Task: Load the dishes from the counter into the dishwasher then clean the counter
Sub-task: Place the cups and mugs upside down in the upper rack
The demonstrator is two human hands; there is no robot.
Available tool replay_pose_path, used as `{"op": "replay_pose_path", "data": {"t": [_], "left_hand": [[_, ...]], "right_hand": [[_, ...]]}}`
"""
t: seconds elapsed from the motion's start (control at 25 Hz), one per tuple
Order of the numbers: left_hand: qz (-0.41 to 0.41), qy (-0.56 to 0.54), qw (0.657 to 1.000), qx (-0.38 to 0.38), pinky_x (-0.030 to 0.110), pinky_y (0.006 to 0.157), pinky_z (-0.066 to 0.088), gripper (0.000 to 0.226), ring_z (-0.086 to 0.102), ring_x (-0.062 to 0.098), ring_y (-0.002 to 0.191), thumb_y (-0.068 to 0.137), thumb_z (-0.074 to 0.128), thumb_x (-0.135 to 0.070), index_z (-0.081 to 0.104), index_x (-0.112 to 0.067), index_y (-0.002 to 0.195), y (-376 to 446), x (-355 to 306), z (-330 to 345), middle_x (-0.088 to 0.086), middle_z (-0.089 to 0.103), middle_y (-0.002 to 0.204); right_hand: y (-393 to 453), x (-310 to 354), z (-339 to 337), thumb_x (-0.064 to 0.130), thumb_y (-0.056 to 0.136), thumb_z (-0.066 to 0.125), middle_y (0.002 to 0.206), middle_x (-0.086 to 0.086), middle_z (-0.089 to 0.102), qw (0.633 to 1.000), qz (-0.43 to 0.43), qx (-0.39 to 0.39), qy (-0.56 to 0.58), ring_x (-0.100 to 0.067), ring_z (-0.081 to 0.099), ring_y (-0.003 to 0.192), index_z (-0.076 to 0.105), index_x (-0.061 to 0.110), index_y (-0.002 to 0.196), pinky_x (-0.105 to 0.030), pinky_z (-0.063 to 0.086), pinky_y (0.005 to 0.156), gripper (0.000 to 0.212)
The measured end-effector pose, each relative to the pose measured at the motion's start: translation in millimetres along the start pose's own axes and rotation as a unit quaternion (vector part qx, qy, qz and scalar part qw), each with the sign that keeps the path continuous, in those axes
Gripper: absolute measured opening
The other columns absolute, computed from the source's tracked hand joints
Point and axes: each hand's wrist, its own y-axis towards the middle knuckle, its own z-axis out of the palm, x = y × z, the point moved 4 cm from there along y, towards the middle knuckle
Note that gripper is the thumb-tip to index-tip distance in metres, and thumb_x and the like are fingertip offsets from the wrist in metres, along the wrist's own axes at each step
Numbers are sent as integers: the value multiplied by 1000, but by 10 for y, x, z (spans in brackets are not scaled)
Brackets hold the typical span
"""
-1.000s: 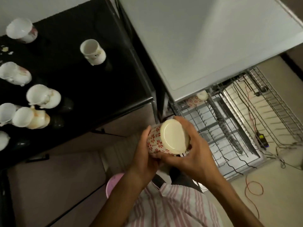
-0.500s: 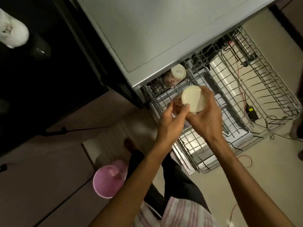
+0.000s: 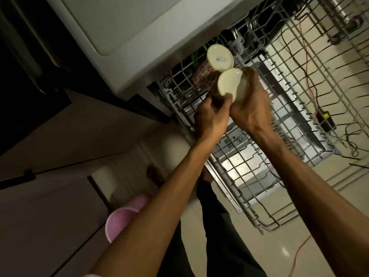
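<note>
I see both hands out over the pulled-out dishwasher rack [image 3: 265, 176], holding one cup [image 3: 229, 83] between them. The cup is upside down, its pale base tilted up toward me, and it hangs just above the rack's back left corner. My right hand [image 3: 251, 108] wraps its fingers round the far side of the cup, thumb against the near edge of the base. My left hand [image 3: 211, 118] pinches the cup's lower side from the left, fingers curled under it; the cup's handle I cannot make out. A second cup [image 3: 215, 60], with a red flower print on its wall, already sits in that corner of the rack, also base up and leaning, and the held cup touches or nearly touches it; I cannot tell which. The white dishwasher top [image 3: 123, 31] runs above the rack, and the dark table [image 3: 30, 80] edge lies off to the left. A black box with a yellow label [image 3: 325, 119] and thin red and black wires [image 3: 307, 62] lie across the right part of the rack. A pink bowl [image 3: 119, 220] sits on the floor by my left arm.
</note>
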Motion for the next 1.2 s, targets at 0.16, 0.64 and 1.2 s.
{"op": "replay_pose_path", "data": {"t": [0.16, 0.64, 1.2], "left_hand": [[-12, 13, 1000, -9, 31, 91, 48, 47, 60, 17, 107, 95, 56, -44, 59, -14, 130, 207, 115, 88, 8, 64, 125], [-16, 9, 1000, -4, 38, 92, 54, 46, 63, 18, 104, 92, 64, -29, 52, -12, 134, 388, 222, 187, 8, 65, 122], [117, 133, 984, 29, -12, 83, 22, 55, 30, -24, 109, 96, 58, -32, 40, -19, 146, -894, -533, -389, -9, 48, 141]], "right_hand": [[126, -120, 87, 40, 78, 73, 140, -16, 52, 1000, -7, 9, -24, -36, 55, 121, 32, 9, 145, -54, 51, 94, 84], [164, -396, 246, 38, 73, 71, 141, -20, 46, 996, 3, 87, -16, -36, 55, 120, 26, 5, 146, -48, 52, 96, 92], [-599, 456, -810, 42, 84, 70, 153, -8, 37, 997, 62, 49, 11, -21, 42, 136, 21, 17, 152, -46, 41, 108, 88]]}}
